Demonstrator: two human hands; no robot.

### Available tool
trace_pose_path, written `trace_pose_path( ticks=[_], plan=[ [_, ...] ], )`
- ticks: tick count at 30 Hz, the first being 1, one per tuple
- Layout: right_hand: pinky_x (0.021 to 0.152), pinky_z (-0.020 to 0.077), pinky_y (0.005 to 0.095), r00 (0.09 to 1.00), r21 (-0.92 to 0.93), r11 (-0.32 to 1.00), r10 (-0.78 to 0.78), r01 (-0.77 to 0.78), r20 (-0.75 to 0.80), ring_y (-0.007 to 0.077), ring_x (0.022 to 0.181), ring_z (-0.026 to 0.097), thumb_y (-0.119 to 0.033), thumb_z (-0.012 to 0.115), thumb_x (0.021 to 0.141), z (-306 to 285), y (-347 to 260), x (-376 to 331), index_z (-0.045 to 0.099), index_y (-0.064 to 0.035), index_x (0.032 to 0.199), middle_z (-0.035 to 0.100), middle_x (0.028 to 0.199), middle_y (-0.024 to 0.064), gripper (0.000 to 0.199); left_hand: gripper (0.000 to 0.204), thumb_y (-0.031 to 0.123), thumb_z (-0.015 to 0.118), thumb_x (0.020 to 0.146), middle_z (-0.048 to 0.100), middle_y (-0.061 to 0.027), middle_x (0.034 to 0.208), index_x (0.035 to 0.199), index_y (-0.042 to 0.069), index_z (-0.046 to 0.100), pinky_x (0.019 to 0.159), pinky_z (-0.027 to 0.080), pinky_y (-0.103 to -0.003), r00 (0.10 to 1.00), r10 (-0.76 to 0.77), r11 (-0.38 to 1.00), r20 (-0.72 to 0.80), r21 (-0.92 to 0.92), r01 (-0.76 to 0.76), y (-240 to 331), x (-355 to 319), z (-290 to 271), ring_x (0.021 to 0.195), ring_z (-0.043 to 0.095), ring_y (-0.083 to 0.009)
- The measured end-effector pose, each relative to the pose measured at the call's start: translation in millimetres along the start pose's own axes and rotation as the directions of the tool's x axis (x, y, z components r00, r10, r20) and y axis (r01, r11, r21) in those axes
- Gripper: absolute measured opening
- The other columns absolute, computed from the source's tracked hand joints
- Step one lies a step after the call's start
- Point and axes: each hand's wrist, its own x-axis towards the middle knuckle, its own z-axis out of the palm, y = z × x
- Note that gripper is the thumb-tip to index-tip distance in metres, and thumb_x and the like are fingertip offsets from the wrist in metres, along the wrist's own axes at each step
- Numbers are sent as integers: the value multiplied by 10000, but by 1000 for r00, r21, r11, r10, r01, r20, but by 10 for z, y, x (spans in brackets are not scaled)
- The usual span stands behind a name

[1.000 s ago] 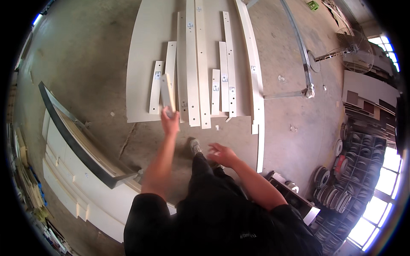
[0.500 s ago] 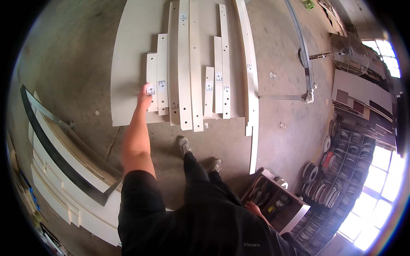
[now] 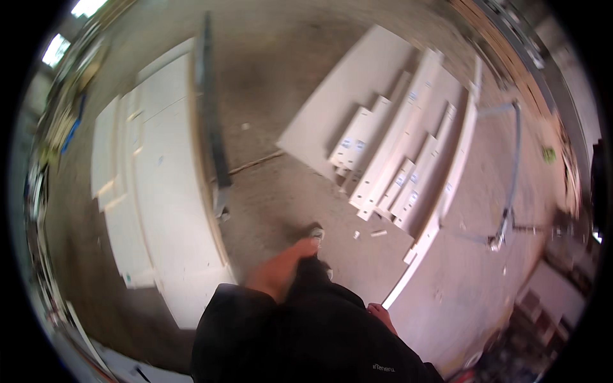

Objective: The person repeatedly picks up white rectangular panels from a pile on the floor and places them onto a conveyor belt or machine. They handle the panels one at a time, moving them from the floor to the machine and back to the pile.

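On white floor panels (image 3: 408, 150), small blue-marked labels (image 3: 348, 143) show.

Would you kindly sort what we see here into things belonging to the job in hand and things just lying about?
In hand:
- short white panel strips
- long white boards
- left hand, empty
- right hand

Lying about:
- stacked white panels
- dark rail
- bent metal tube

Single head view, fisheye, worn high, looking steeply down at the concrete floor (image 3: 274, 191) from standing height. Wearer's dark-clothed torso (image 3: 306, 338) fills lower centre. White boards (image 3: 396, 159) lie far off at upper right, white panels (image 3: 159, 191) at left. Edges bend, frame motion-blurred.
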Motion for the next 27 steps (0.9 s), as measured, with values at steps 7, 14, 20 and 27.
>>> trace_pose_path(
  ticks=[7, 14, 20, 27],
  plan=[
    [810, 582, 411, 754, -624, 442, -506, 644, 420, 235, 936, 721, -300, 678, 864, -584, 994, 1430, 695, -114, 1028, 732, 1029, 66, 248, 125, 157, 623, 891, 655, -105, 737, 903, 41, 666, 622, 537, -387, 587, -788, 407, -188, -874, 266, 28, -3169, 1064, 667, 642, -234],
    [831, 571, 399, 939, -417, 885, -59, 207, 340, 230, 886, 728, -293, 574, 948, 256, 457, 1274, 707, -67, 1004, 740, 1011, 108, 268, 108, 111, 609, 896, 656, -65, 863, 1002, 97, 627, 474, 469, -314, 17, -989, 146, -150, -978, -148, 1150, -4950, 2522, 709, 633, -177],
    [891, 559, 410, 545, -524, 153, -272, 838, 793, 277, 1023, 704, -305, 625, 909, 1125, 565, 1000, 698, -76, 1066, 729, 1082, 122, 287, 71, 190, 598, 948, 645, -49, 854, 954, 127, 629, 446, 424, -293, 319, -933, -264, 164, -916, -302, 2316, -4543, 4067, 672, 613, -156],
    [859, 545, 388, 596, -590, 88, -164, 802, 786, 285, 964, 709, -390, 657, 879, 1430, 405, 1436, 693, -88, 1156, 735, 1081, 118, 411, 138, 189, 647, 924, 661, -35, 796, 852, 81, 693, 577, 498, -343, 330, -923, -315, 199, -883, -347, 2822, -4509, 4750, 681, 624, -171]
  ],
)
